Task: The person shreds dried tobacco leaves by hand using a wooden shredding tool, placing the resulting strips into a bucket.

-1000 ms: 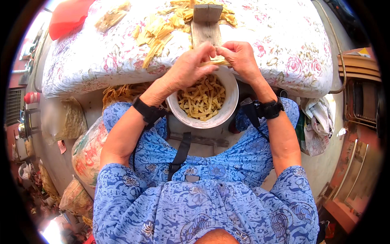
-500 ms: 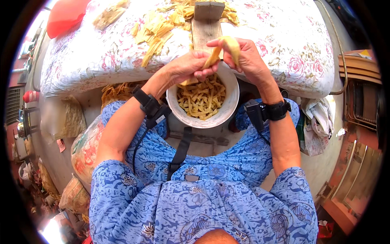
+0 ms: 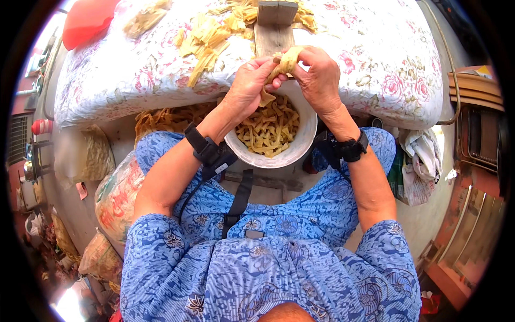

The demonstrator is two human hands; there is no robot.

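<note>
Between my hands a yellow, flat, pliable strip (image 3: 291, 60) is bent into a loop; its exact material I cannot make out. My left hand (image 3: 250, 85) pinches its lower part, with a tail hanging below the fingers. On the other side, my right hand (image 3: 320, 80) grips the top of the loop between thumb and fingers. Both hands are above the far rim of a white bucket (image 3: 268, 162). Many short, folded or knotted yellow pieces (image 3: 267, 129) fill the bucket's bottom. Just beyond my fingers, a wooden board (image 3: 272, 40) with an upright block lies on the table edge.
A flowered cloth covers the table (image 3: 375, 70) in front. Loose yellow strips (image 3: 208, 40) lie heaped on it, left of the board. At the far left is a red bag (image 3: 90, 22). Stuffed plastic bags (image 3: 115, 190) stand left of my legs, and a white bag (image 3: 421, 161) is at the right.
Both hands have drawn closer together. The strip has gone from a longer arch to a tighter loop, and its tail now hangs over the bucket.
</note>
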